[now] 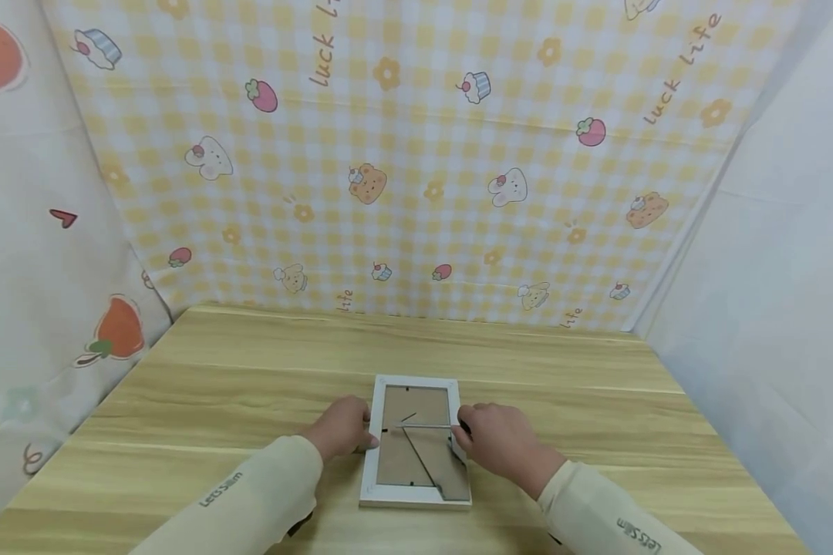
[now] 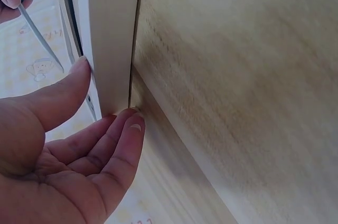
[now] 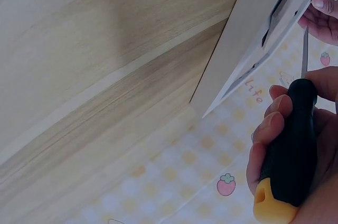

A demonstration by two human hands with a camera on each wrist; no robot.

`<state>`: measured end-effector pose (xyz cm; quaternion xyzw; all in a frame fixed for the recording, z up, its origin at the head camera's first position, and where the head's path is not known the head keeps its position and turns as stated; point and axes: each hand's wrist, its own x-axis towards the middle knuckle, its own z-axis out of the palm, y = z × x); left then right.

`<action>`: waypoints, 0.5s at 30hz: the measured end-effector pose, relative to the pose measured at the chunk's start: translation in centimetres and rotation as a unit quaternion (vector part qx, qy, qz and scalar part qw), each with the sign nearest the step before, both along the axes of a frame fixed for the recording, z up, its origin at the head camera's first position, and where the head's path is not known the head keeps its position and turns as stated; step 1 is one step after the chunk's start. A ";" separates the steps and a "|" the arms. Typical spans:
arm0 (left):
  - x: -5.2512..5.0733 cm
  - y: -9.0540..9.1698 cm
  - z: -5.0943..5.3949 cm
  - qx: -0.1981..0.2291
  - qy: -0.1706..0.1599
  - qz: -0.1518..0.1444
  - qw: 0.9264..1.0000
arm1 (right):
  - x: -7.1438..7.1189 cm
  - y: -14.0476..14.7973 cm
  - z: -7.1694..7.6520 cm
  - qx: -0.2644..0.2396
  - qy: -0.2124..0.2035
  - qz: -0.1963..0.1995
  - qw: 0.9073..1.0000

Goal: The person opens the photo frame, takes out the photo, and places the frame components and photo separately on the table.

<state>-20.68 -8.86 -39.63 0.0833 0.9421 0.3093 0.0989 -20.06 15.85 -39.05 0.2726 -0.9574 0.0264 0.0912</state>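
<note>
Picture frame (image 1: 371, 462), white, lies back up, brown backing (image 1: 416, 405) showing. Screwdriver (image 3: 290, 145), black-and-yellow handle at frame's right edge, grey shaft (image 1: 426, 426) extending over backing.

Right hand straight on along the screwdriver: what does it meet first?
Most likely the left hand at the left edge of the picture frame, though the screwdriver could catch that edge first; its height is unclear.

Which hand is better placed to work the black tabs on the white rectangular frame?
Probably the right hand: it grips the black-and-yellow screwdriver, shaft over the frame; the left hand holds the frame's edge.
</note>
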 end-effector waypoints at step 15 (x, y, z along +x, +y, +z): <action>-0.2 0.0 0.1 0.009 -0.011 0.005 1.000 | -0.8 -0.6 -0.8 0.049 0.049 0.027 0.997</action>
